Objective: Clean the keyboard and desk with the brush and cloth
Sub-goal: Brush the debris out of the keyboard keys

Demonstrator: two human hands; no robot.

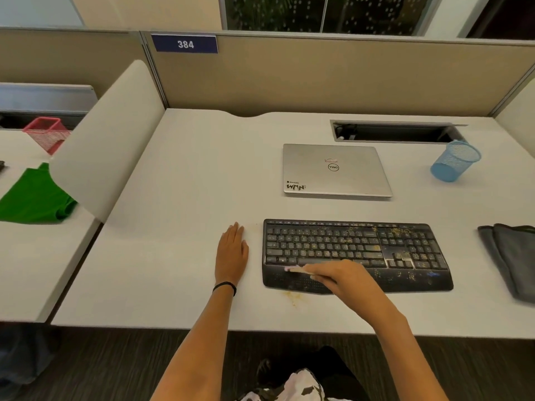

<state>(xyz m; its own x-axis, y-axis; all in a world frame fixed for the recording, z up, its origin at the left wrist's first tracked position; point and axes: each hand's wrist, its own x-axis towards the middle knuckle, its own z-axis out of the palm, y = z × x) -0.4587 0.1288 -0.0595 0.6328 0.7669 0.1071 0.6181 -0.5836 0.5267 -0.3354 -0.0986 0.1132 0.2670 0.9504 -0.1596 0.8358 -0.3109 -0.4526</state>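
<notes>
Head view: right hand [344, 277] is holding the brush [295, 269] in a curled grip, its blurred tip over the keyboard [405, 250] palm rest. Left hand [231, 253] is lying flat, grip wide, on the tabletop [188, 183] just beside the keyboard's left end. Cloth [512, 256] is lying near its right end.
</notes>
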